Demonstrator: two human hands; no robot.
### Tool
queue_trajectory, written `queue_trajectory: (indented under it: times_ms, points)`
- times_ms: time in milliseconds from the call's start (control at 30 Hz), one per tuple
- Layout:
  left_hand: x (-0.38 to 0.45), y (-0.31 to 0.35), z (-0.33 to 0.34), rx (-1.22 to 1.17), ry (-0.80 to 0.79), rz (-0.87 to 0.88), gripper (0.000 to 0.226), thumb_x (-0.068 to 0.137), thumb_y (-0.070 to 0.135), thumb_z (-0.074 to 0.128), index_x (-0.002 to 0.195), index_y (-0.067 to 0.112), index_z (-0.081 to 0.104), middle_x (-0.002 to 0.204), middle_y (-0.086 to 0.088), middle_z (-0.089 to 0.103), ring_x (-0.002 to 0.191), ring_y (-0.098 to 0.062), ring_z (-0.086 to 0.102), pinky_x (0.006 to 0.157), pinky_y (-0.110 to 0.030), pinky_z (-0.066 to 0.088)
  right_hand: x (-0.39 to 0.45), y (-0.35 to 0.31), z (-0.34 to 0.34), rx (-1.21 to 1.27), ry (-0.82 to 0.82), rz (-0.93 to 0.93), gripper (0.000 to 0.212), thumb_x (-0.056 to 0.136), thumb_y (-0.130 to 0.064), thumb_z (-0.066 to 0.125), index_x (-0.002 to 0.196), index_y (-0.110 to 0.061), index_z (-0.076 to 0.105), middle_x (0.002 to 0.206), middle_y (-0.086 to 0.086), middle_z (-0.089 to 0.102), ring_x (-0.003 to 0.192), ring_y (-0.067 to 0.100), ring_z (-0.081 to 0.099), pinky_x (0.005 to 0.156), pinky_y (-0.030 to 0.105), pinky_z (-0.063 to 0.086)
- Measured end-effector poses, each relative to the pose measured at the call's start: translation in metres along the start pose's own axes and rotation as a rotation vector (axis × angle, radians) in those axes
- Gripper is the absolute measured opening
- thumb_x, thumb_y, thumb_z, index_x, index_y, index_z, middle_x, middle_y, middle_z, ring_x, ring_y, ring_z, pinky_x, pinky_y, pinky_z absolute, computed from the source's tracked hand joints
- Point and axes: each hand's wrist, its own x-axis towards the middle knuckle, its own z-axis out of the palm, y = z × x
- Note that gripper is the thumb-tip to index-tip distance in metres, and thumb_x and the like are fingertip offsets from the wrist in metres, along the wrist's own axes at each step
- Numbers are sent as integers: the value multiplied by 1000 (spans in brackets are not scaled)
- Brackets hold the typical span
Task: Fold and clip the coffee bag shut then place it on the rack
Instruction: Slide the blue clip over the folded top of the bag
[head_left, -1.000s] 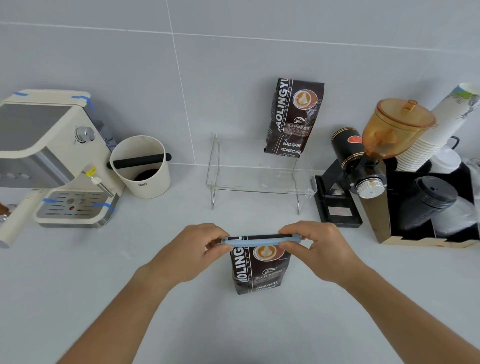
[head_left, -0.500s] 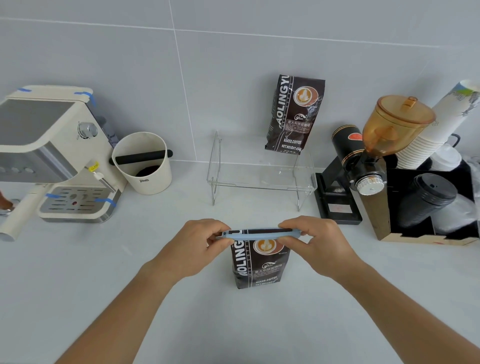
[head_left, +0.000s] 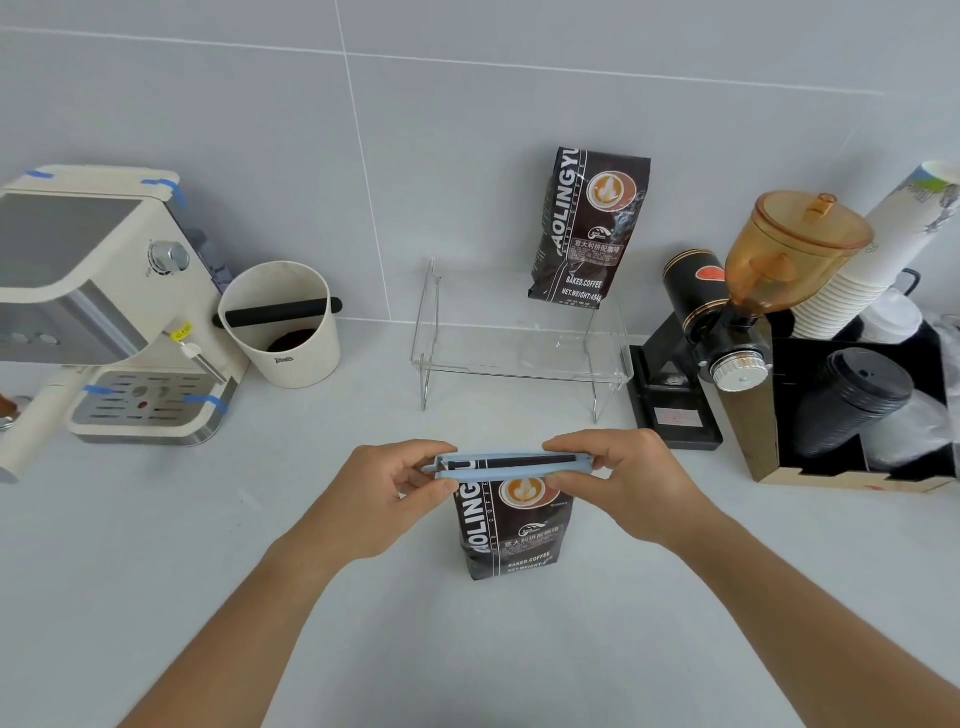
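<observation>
Two hands on it: my left hand (head_left: 387, 491) and right hand (head_left: 631, 480) pinch the blue clip (head_left: 511, 466) ends over the folded coffee bag (head_left: 511, 525), upright mid-bench. Clip looks seated; I judge racking remains. Rack (head_left: 519, 358) at back edge holds another bag (head_left: 589, 228).

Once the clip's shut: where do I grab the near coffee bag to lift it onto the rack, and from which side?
Grip the near coffee bag across its body just below the blue clip, probably from the right side. It stands upright on the counter, its top taken up by the clip and both hands. The clear rack is straight behind, with free space left of the second bag.
</observation>
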Motion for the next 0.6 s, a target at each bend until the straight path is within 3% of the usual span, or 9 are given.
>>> queue_trajectory:
  times_ms: [233, 300, 500, 600]
  points:
    - [-3, -6, -3, -26, 12, -60, 37, 81, 20, 73, 112, 37, 65, 85, 21, 73, 83, 4, 69, 63, -6, 47, 5, -3, 2, 10, -40, 12, 33, 76, -24, 78, 108, -30, 72, 84, -26, 63, 74, -9, 57, 65, 9, 48]
    - [-4, -5, -4, -43, 16, -54, 39, 80, 18, 74, 108, 44, 62, 85, 29, 71, 81, 5, 69, 63, -4, 45, 6, -3, 2, 14, -54, 20, 32, 77, -23, 77, 108, -30, 72, 83, -26, 63, 71, -11, 58, 63, 8, 48]
    - [-7, -4, -4, -53, 31, -37, 38, 81, 14, 73, 98, 46, 62, 95, 29, 68, 83, 6, 69, 65, -5, 46, 7, -4, 2, -4, -78, 49, 32, 76, -28, 77, 108, -35, 71, 80, -24, 64, 69, 13, 59, 61, 18, 51]
    - [-7, -4, -4, -3, 32, 5, 31, 82, 13, 72, 94, 41, 66, 97, 29, 68, 86, 9, 68, 74, -5, 47, 8, -4, 2, -15, -82, 42, 30, 77, -29, 76, 107, -35, 71, 79, -22, 64, 68, 9, 58, 61, 21, 51]
